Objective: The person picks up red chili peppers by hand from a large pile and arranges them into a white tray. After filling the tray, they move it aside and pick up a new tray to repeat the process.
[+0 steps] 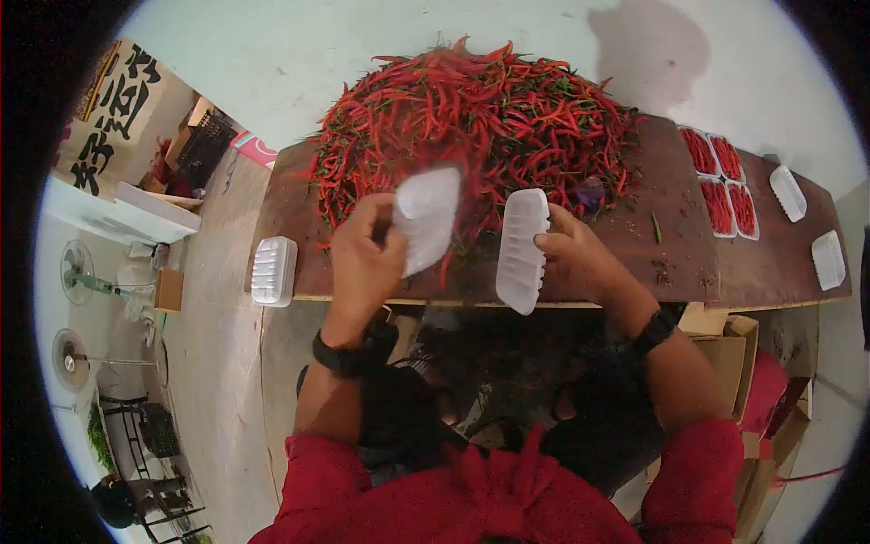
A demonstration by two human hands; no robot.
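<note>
My left hand pinches the edge of a white plastic tray, which is smeared by motion. In my right hand is a second, ribbed white tray, tilted upright and gripped by its right side. The two trays are apart, above the front part of the brown table. Just behind them rises a large heap of red chili peppers with green stems, partly hidden by the left tray.
A stack of white trays stands at the table's left end. Trays filled with chilies sit at the right, near two separate white trays. Cardboard boxes stand below right. Fans are at far left.
</note>
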